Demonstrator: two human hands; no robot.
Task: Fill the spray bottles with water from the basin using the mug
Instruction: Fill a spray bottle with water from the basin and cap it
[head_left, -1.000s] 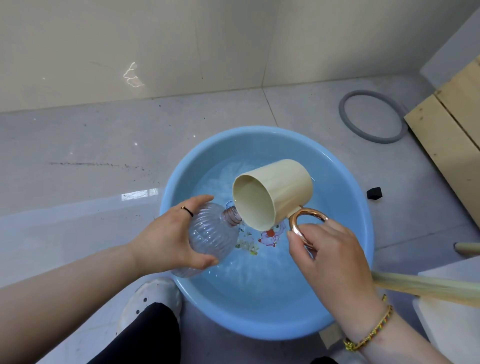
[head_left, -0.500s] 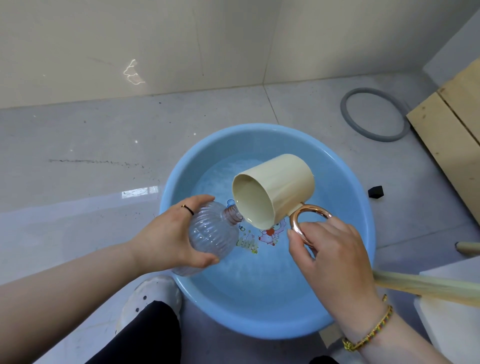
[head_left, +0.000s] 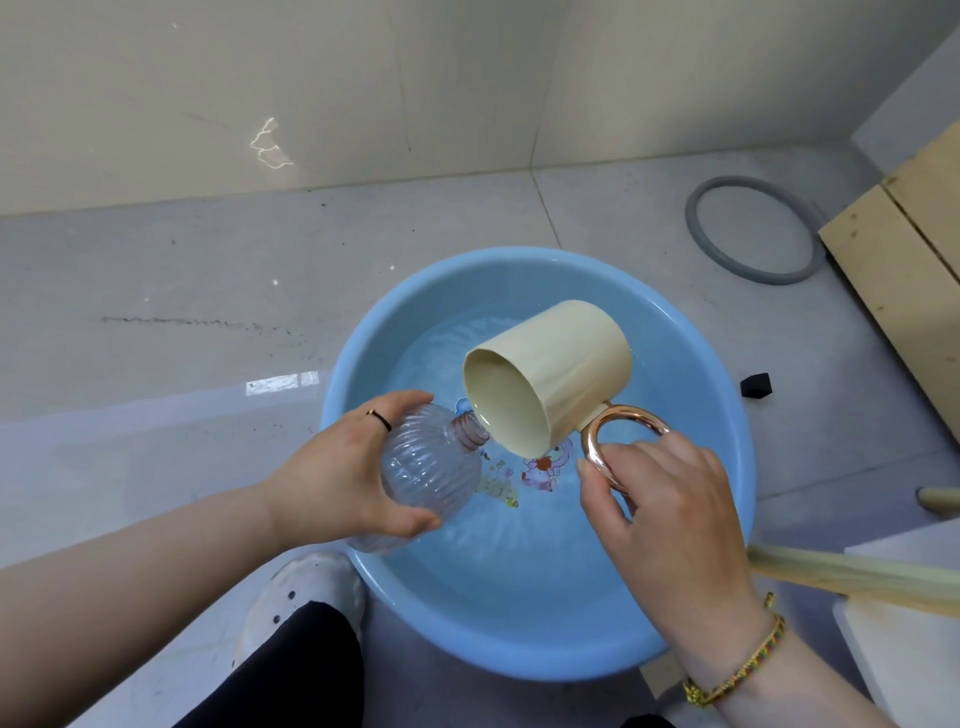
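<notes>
Tipped slightly steeper than a second ago, a cream plastic mug (head_left: 566, 364) holds its lip at the mouth of a clear ribbed spray bottle (head_left: 431, 467) over a round blue basin (head_left: 719, 374) of water; left hand (head_left: 332, 473) grips the bottle, right hand (head_left: 670, 514) pinches the mug's copper handle (head_left: 595, 452)
</notes>
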